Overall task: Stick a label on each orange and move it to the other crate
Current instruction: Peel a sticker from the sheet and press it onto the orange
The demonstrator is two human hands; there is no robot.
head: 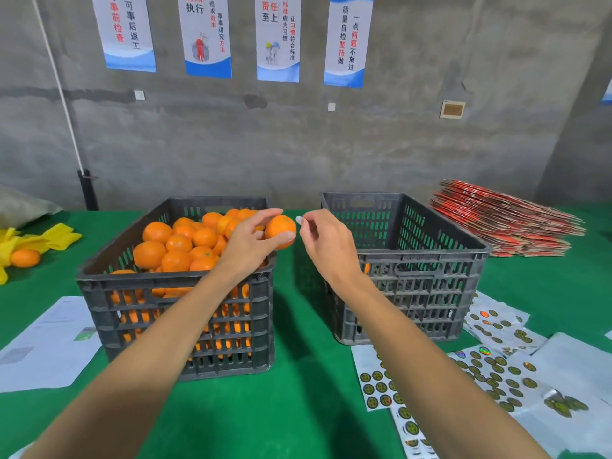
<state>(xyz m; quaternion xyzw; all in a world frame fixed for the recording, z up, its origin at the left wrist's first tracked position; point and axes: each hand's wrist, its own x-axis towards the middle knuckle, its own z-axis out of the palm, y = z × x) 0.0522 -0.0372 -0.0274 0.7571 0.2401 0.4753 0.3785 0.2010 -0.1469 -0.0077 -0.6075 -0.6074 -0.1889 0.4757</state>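
Left hand (246,241) grips 1 orange (280,230) between thumb and curled fingers, held in the air over the right rim of the full crate (178,286), in the gap between the 2 crates. Right hand (326,241) just beside the orange, not touching it, fingertips pinching a small pale label (299,219). Other crate (407,260) sits to the right on the green table (298,409). Sticker sheets (490,369) lie along the table's near-right edge.
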